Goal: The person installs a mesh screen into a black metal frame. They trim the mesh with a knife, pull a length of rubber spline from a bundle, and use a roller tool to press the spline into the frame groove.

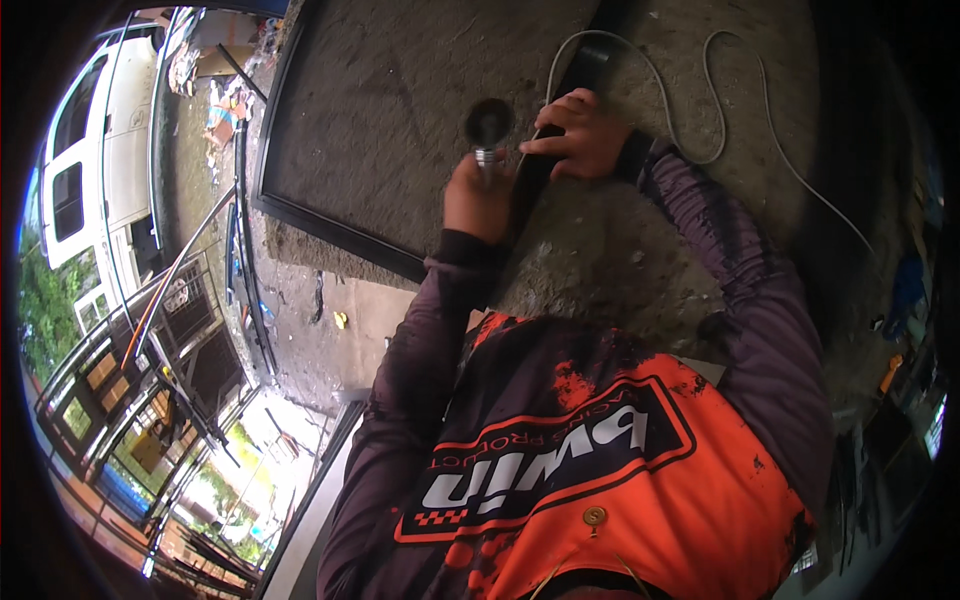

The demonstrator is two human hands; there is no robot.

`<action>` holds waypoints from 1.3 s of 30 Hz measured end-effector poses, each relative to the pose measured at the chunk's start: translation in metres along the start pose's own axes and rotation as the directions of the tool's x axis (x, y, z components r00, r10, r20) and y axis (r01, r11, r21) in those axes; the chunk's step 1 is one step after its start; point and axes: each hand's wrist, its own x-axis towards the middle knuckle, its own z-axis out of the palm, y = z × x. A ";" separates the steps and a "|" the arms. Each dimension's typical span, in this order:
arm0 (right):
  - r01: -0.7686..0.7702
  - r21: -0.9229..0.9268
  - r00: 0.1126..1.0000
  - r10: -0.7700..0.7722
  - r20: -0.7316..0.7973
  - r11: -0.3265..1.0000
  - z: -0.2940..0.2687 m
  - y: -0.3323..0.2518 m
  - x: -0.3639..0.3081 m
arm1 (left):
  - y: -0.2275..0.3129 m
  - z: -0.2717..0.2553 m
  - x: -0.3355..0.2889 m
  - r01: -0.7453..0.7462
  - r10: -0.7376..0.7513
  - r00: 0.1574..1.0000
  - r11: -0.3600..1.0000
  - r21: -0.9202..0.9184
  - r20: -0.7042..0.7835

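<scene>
A black rectangular frame [345, 232] lies on a rough, grey-brown work surface, with dark mesh [385, 110] across its inside. My left hand [477, 203] is closed around a hand tool [487, 130] with a silver collar and a dark round end, held at the inner side of the frame's near right bar. The round end is blurred, so its exact kind is unclear. Just to the right, my right hand [583, 135] rests over the same bar, fingers bent down on a thin grey cord [655, 75]. The cord loops away from these fingers across the surface.
The cord's loose length runs right toward the surface's far edge. At left, the ground holds scattered debris [228, 112] and long metal bars [240, 260]. A white vehicle [125, 150] stands beyond, and racks of material [130, 420] are at lower left.
</scene>
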 end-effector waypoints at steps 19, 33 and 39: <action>-0.022 -0.175 0.999 0.017 -0.031 0.984 -0.003 -0.009 -0.001 | -0.052 -0.098 -0.139 0.024 -0.139 0.937 0.942 0.336 0.321; -0.118 0.056 0.991 0.114 0.066 0.991 -0.014 -0.016 0.006 | -0.081 -0.087 -0.145 -0.022 -0.296 0.870 0.776 0.630 0.395; -0.074 -0.008 0.995 0.073 -0.063 0.997 -0.027 -0.022 0.009 | -0.031 -0.110 -0.127 0.014 -0.327 0.835 0.816 0.577 0.443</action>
